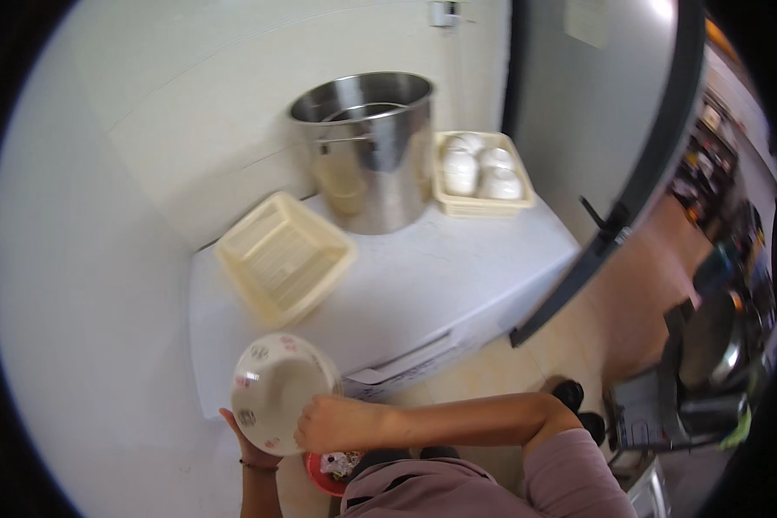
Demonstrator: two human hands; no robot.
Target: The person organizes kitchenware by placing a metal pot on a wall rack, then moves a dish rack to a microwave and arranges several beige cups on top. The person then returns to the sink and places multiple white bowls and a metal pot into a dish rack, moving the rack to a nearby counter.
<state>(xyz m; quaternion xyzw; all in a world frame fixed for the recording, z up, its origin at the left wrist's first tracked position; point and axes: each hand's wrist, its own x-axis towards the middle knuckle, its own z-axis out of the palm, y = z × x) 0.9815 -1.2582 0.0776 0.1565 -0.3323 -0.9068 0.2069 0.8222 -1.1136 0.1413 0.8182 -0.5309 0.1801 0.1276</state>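
Observation:
A white ceramic bowl [278, 388] with red and black printed marks is tilted in front of me, left of my body. My left hand [254, 437] grips it from below at its left side, the thumb along the outer edge. Across its right side lies my right hand [327, 424], fingers curled at the bowl; what those fingers hold, if anything, is hidden. Just beyond the bowl, a cream plastic basket [285, 259] rests on the white tabletop [414, 278].
A tall stainless steel pot [382, 168] stands against the wall. Right of it, a cream basket [485, 208] holds several white cups or small bowls [460, 171]. Below me is a red container [320, 476] with scraps. A grey door [557, 116] borders the table's right side.

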